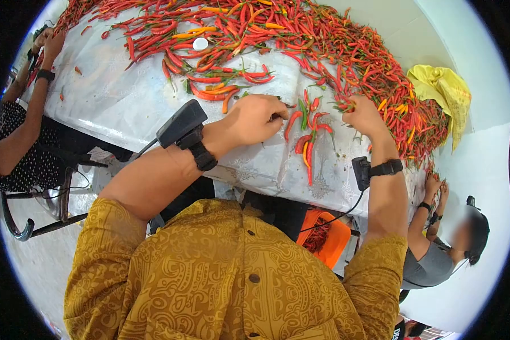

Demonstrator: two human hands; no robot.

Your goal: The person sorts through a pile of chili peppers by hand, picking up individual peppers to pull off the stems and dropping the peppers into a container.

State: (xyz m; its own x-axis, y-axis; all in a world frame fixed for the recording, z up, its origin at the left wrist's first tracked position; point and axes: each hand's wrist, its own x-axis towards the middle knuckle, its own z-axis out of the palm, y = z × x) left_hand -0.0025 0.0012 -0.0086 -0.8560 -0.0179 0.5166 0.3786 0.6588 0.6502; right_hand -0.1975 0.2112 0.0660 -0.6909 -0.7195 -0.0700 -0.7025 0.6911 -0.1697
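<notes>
My left hand (257,118) is over the table with its fingers curled closed; what lies inside them, if anything, is hidden. Between my hands lies a small loose group of chili peppers (304,145), mostly red, with a green one (304,115) and an orange one among them. Fingers and thumb of my right hand (366,117) pinch red chili peppers (344,105) with green stems, beside the edge of the big heap. Beyond my left hand, more red and orange chili peppers (214,90) lie in a scattered row.
A large heap of chili peppers (374,68) curves along the table (249,161). A white cap (200,43) lies among them. Beyond is a yellow sack (439,93). An orange crate (334,241) with chili peppers stands below the edge. Co-workers' hands (52,42) work at left and right.
</notes>
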